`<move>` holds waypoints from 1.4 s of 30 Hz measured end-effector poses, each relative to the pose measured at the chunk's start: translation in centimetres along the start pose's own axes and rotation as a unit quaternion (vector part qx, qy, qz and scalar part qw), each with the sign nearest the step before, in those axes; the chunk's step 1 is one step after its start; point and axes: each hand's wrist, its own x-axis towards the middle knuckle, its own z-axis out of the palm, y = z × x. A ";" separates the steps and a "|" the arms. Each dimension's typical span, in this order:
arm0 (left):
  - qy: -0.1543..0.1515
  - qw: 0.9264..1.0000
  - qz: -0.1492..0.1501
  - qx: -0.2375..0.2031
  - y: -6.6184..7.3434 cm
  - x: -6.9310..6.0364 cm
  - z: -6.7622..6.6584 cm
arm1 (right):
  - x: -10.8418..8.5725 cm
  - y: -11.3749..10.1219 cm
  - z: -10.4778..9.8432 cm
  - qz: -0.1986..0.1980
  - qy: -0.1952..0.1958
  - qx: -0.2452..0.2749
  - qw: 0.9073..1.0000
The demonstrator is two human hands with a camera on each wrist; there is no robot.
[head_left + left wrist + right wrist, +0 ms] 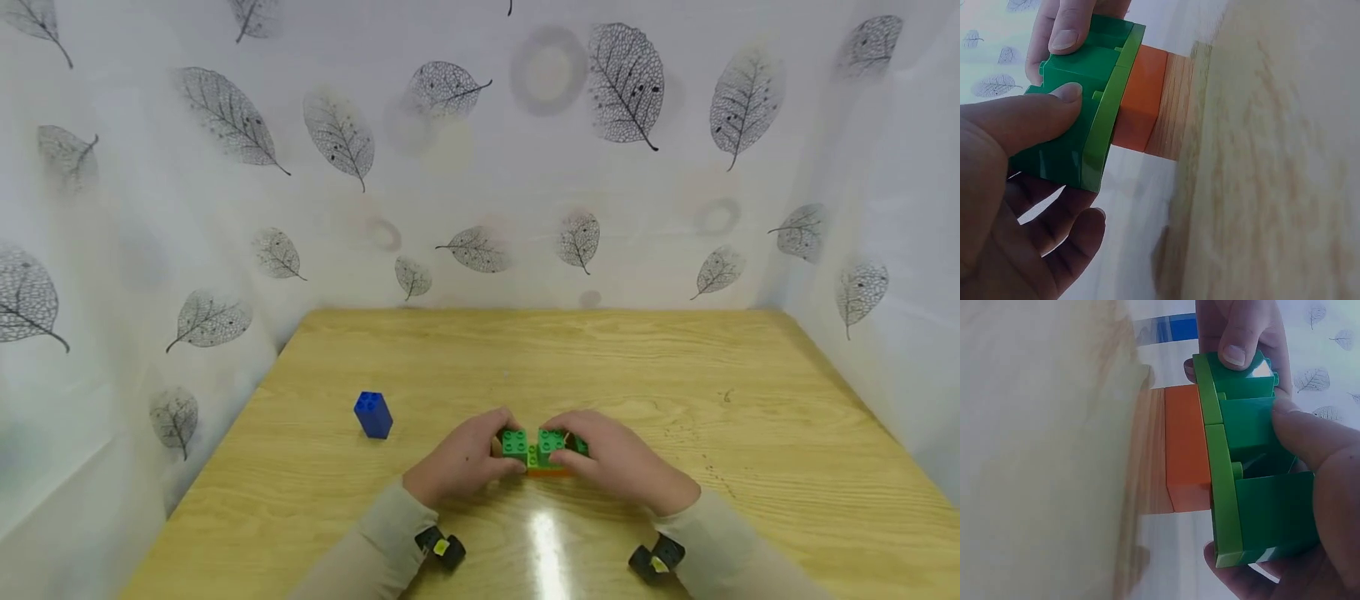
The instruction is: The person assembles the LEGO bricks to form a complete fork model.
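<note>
A toy-brick assembly stands on the table between both hands: an orange brick at the bottom, light green flat pieces across it, and several dark green bricks in a row on top. My left hand grips the dark green brick at the left end, thumb on the near side, fingers behind. My right hand pinches the middle dark green brick with its thumb on the near face; its other fingers are partly hidden behind the row.
A tall blue brick stands upright on the wooden table, left of and beyond the hands. White curtains with leaf prints border the table at the back and sides.
</note>
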 end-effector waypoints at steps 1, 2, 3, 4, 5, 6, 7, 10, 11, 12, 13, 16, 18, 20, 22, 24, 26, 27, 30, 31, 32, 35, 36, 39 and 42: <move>-0.001 1.000 -0.001 -0.002 0.0 0.0 0.0 | 0.0 0.1 0.0 0.001 -0.001 0.004 1.000; -0.001 1.000 -0.001 -0.005 0.0 0.1 0.0 | 0.0 0.2 0.1 0.002 -0.002 0.008 1.000; -0.002 1.000 -0.001 -0.009 0.0 0.1 0.0 | 0.0 0.3 0.1 0.003 -0.003 0.010 1.000; -0.003 1.000 -0.002 -0.014 0.0 0.1 0.1 | -0.1 0.3 0.2 0.003 -0.004 0.012 1.000; -0.004 1.000 -0.004 -0.018 0.0 0.1 0.1 | -0.1 0.3 0.2 0.004 -0.004 0.015 1.000; -0.006 1.000 -0.005 -0.021 0.0 0.0 0.1 | -0.2 0.3 0.2 0.005 -0.004 0.017 1.000; -0.008 1.000 -0.007 -0.020 0.0 0.0 0.0 | -0.2 0.3 0.2 0.005 -0.004 0.018 1.000; -0.009 1.000 -0.002 0.007 0.3 -0.3 -0.5 | -0.3 0.1 0.0 0.002 -0.001 0.017 1.000; -0.006 1.000 0.003 0.021 0.4 -0.4 -0.8 | -0.3 0.1 0.0 0.002 0.000 0.016 1.000; -0.001 0.999 0.009 0.038 0.6 -0.6 -1.2 | -0.3 0.0 -0.1 0.002 0.001 0.013 1.000; 0.006 0.998 0.016 0.054 0.6 -1.0 -1.6 | -0.2 0.0 -0.1 0.002 0.001 0.012 1.000; 0.039 0.995 0.035 0.084 0.9 -2.0 -3.1 | -0.2 0.0 -0.1 0.007 -0.002 0.010 1.000; 0.066 0.993 0.041 0.093 1.0 -2.7 -4.3 | -0.1 0.0 -0.1 0.010 -0.004 0.011 1.000; 0.090 0.990 0.039 0.099 1.1 -3.5 -5.5 | -0.2 0.1 -0.1 0.012 -0.004 0.013 1.000; 0.109 0.988 0.036 0.108 1.1 -4.2 -6.6 | -0.2 0.2 -0.1 0.014 -0.003 0.014 1.000; 0.124 0.985 0.030 0.113 0.8 -4.9 -7.6 | -0.2 0.2 -0.1 0.016 -0.004 0.014 1.000; 0.137 0.983 0.026 0.119 0.4 -5.5 -8.4 | -0.2 0.3 -0.1 0.018 -0.006 0.015 1.000; 0.143 0.983 0.024 0.116 0.2 -5.8 -8.9 | -0.2 0.3 0.0 0.018 -0.007 0.017 1.000; 0.159 0.981 0.010 0.110 -0.5 -6.7 -10.1 | -0.2 0.3 0.1 0.019 -0.009 0.023 1.000; 0.164 0.980 0.005 0.108 -0.8 -7.0 -10.4 | -0.2 0.2 0.2 0.019 -0.009 0.025 0.999; 0.170 0.980 -0.002 0.106 -1.0 -7.2 -10.8 | -0.2 0.2 0.2 0.018 -0.010 0.027 0.999; 0.186 0.977 -0.024 0.098 -2.0 -7.8 -11.7 | -0.2 0.2 0.2 0.018 -0.009 0.031 0.999; 0.190 0.977 -0.031 0.093 -2.4 -7.9 -12.0 | -0.2 0.2 0.2 0.019 -0.009 0.031 0.999; 0.200 0.975 -0.063 0.077 -3.9 -8.4 -12.6 | -0.2 0.2 0.1 0.024 -0.007 0.031 0.999; 0.203 0.974 -0.093 0.046 -5.5 -9.1 -13.0 | -0.2 0.2 0.1 0.027 -0.009 0.031 0.999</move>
